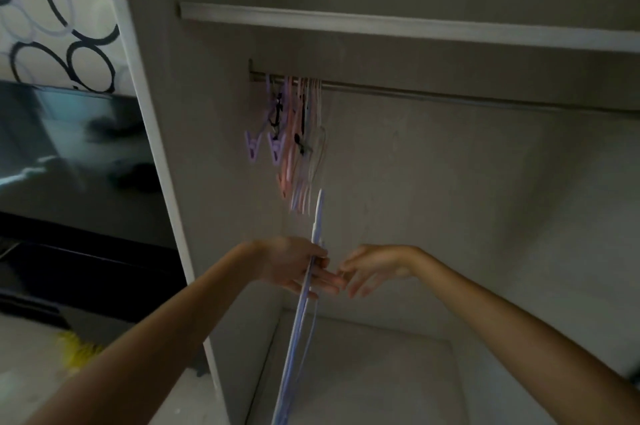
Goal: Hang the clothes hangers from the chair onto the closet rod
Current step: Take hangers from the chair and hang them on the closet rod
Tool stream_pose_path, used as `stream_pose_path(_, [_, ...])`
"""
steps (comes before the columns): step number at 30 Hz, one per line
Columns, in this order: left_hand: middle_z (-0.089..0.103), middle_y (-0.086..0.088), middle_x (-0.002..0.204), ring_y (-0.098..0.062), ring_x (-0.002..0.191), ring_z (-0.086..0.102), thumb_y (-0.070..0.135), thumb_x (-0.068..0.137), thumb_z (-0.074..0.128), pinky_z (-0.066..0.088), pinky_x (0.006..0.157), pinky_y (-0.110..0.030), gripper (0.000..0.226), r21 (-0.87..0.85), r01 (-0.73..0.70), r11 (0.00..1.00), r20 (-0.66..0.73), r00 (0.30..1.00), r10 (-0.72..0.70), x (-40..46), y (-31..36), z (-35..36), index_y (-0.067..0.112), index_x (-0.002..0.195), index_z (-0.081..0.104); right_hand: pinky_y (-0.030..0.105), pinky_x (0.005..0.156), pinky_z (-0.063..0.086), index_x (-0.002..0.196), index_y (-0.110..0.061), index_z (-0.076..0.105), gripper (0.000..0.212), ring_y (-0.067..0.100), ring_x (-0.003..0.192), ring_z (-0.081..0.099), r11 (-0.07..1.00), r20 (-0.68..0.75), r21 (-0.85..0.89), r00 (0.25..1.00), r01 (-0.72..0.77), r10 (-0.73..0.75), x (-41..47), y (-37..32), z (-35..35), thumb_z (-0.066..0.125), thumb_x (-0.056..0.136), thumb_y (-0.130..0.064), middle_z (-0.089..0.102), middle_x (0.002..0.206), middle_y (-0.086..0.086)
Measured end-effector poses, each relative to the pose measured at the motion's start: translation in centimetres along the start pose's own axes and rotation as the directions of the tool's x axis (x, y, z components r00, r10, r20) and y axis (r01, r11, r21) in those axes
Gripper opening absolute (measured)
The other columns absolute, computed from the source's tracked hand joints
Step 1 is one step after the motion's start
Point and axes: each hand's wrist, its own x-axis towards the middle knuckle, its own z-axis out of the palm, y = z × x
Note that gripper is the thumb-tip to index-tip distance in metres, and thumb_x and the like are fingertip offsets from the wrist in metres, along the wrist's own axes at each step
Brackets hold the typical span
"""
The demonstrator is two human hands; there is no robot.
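Inside the open closet, a metal rod runs from left to right below a shelf. Several pink and purple hangers, some with clips, hang bunched at the rod's left end. My left hand grips thin lilac hangers seen edge-on; they reach from the frame's bottom up to just under the hung bunch. My right hand is beside them, fingers loosely apart, fingertips close to my left hand's fingers and holding nothing. The chair is out of view.
A white shelf sits above the rod. The closet's white side panel stands at left, with a dark glossy screen and patterned surface beyond. The closet floor lies below. Something yellow is on the floor at lower left.
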Motion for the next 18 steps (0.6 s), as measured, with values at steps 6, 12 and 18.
stream_pose_path(6, [0.063,0.015,0.066,-0.004,0.069,0.045,0.035,0.101,0.029,0.037,0.054,-0.014,0.037,0.072,0.032,0.997,-0.165,0.986,-0.02,3.8,-4.0,4.7,0.023,0.082,0.059,0.026,0.064,0.058,0.105,-0.005,0.052,0.014,0.012,0.063,0.071,0.982,0.072,0.15,0.992,-0.115,0.105,-1.9,4.1,2.8,0.04,0.098,-0.006,0.065,0.088,0.004])
stream_pose_path(12, [0.048,0.006,0.079,-0.007,0.07,0.045,0.024,0.093,0.053,0.037,0.061,-0.019,0.019,0.022,-0.086,0.996,-0.337,0.938,0.088,6.3,-2.8,7.8,0.02,0.077,0.06,0.03,0.078,0.053,0.099,-0.018,0.061,0.028,0.011,0.088,0.068,0.903,0.066,0.426,0.997,-0.055,0.03,-6.4,6.5,2.3,0.034,0.101,-0.027,0.073,0.092,-0.004])
stream_pose_path(18, [0.062,0.009,0.059,-0.007,0.069,0.052,0.018,0.093,0.046,0.038,0.066,-0.021,0.021,-0.086,-0.222,0.971,-0.237,0.952,0.196,6.6,0.9,9.8,0.018,0.077,0.059,0.019,0.054,0.05,0.085,-0.017,0.061,0.011,0.007,0.054,0.064,0.891,-0.565,0.34,0.823,0.3,-0.061,-9.3,5.3,1.6,0.055,0.094,-0.021,0.067,0.076,0.002])
